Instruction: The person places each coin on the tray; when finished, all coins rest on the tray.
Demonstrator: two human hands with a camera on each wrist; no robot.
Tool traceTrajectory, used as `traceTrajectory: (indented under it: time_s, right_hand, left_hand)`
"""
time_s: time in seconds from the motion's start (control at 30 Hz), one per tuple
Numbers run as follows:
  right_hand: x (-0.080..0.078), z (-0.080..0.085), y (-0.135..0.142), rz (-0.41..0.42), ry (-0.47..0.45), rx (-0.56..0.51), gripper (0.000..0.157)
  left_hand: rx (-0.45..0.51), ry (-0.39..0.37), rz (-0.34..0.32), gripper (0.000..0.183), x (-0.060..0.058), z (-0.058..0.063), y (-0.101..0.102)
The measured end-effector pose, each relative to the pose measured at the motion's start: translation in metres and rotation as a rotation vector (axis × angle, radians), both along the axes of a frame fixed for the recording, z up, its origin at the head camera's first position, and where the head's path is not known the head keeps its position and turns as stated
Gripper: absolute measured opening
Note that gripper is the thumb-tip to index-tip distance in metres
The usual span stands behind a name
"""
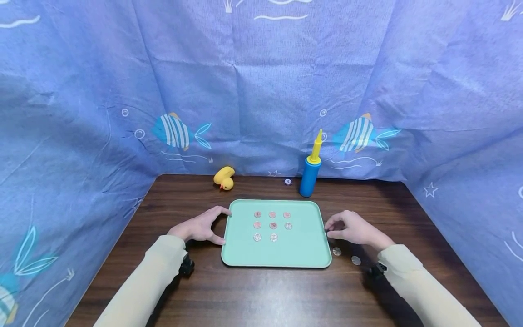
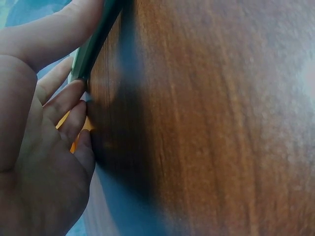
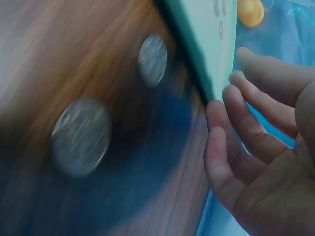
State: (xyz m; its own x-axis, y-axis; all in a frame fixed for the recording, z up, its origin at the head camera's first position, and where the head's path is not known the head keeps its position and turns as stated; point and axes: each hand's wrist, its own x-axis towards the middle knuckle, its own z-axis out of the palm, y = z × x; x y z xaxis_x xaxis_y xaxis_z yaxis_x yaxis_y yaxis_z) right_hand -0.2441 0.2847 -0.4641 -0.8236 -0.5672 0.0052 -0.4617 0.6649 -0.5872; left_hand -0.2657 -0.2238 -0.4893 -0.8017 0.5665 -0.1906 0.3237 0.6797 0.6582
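Observation:
A mint-green tray [image 1: 302, 245] lies on the wooden table. Several coins are laid out on it in rows, copper-coloured coins [image 1: 272, 214] towards the back and silver ones [image 1: 273, 237] towards the front. My left hand [image 1: 202, 225] spreads thumb and fingers along the tray's left rim and touches it. At the right rim is my right hand [image 1: 351, 228], fingers loosely bent and near or against the edge; in the right wrist view nothing shows between thumb and fingers. Two silver coins [image 3: 81, 137] lie on the table just below this hand, right of the tray.
Behind the tray, a yellow rubber duck [image 1: 224, 178], a small bottle cap-like disc [image 1: 288, 181] and a blue hand pump [image 1: 309, 177] with a yellow nozzle are along the table's back. A blue fish-patterned cloth [image 1: 261, 91] hangs behind and at both sides.

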Motion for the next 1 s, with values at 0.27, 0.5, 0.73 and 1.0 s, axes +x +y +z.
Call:
traceTrajectory:
  time_s: [0.27, 0.5, 0.73, 1.0]
  right_hand:
    - [0.008, -0.006, 0.022, 0.011, -0.096, 0.027, 0.024]
    - [0.015, -0.011, 0.02, 0.027, -0.127, 0.023, 0.028]
    - [0.019, -0.012, 0.017, 0.032, -0.056, 0.047, 0.023]
    - [0.017, -0.015, 0.018, 0.033, -0.019, 0.035, 0.015]
  left_hand:
    - [0.004, 0.003, 0.003, 0.087, -0.001, 0.001, -0.001]
    - [0.008, -0.023, 0.018, 0.089, 0.002, 0.001, -0.002]
    - [0.027, -0.03, 0.024, 0.09, 0.003, -0.001, 0.0]
    - [0.041, -0.04, 0.03, 0.09, 0.001, -0.001, 0.0]
